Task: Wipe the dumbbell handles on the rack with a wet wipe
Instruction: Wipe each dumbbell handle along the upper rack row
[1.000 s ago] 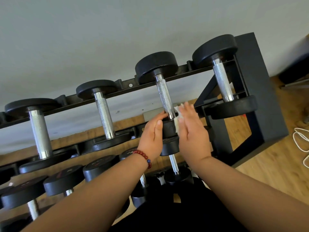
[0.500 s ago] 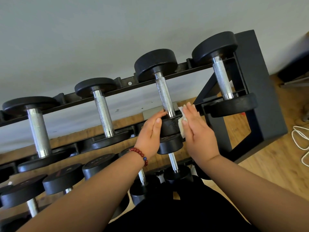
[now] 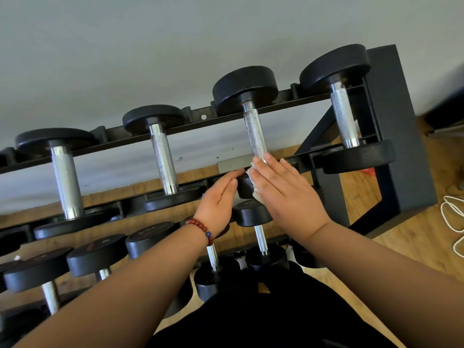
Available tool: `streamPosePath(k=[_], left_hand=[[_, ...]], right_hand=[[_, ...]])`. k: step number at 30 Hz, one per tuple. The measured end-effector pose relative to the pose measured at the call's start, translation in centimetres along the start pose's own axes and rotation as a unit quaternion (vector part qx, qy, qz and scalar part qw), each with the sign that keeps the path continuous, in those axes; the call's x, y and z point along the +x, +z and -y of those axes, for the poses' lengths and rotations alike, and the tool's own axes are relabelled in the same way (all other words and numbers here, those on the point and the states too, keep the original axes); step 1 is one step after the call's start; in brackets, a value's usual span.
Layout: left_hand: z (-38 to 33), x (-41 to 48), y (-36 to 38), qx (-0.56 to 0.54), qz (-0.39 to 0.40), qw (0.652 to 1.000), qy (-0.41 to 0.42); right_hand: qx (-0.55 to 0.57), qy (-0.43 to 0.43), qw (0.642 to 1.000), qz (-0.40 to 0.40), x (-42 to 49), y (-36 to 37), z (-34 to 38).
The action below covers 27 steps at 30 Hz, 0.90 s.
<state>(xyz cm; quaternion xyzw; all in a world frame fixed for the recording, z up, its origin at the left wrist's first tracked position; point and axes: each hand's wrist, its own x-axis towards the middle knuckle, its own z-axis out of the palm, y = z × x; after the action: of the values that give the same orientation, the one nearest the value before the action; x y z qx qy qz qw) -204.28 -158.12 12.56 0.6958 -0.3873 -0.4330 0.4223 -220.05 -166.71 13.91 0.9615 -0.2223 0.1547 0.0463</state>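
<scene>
**Black rack, two tiers of dumbbells**

The black steel rack (image 3: 401,146) ran from the left edge of the frame to a solid end panel at the right and stood on a wooden floor (image 3: 414,252). Four dumbbells lay across its upper rails, silver knurled handles bridging the gap between the rails: the leftmost dumbbell (image 3: 66,179), the second dumbbell (image 3: 164,164), the third dumbbell (image 3: 254,131) and the rightmost dumbbell (image 3: 344,116). The lower dumbbells (image 3: 98,254) sat close together on the tier beneath, from lower left to bottom centre. A white cable (image 3: 452,217) lay on the floor at the right edge.
</scene>
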Motion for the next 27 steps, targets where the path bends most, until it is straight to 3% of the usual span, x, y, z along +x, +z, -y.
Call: streamPosePath(k=[3,9,14,20,27], left_hand=[[0.2,0.1,-0.5,0.009,0.005,1.0,-0.013],[-0.2,0.2,-0.4,0.011,-0.014,1.0,-0.014],[0.0,0.0,-0.3,0.023,-0.016,1.0,-0.011],[0.0,-0.1,0.1,-0.036,-0.028,0.999,-0.022],[0.1,-0.3,0.2,-0.034,-0.032,0.999,-0.017]], right_hand=[[-0.017,-0.058,0.998,0.023,-0.9,-0.7,-0.7],[0.002,-0.078,0.996,0.036,1.8,0.0,0.3],[-0.023,-0.169,0.984,0.06,-1.1,-0.6,-1.5],[-0.018,-0.106,0.994,0.028,1.0,0.5,0.0],[-0.018,-0.096,0.995,0.009,-0.2,0.1,-1.0]])
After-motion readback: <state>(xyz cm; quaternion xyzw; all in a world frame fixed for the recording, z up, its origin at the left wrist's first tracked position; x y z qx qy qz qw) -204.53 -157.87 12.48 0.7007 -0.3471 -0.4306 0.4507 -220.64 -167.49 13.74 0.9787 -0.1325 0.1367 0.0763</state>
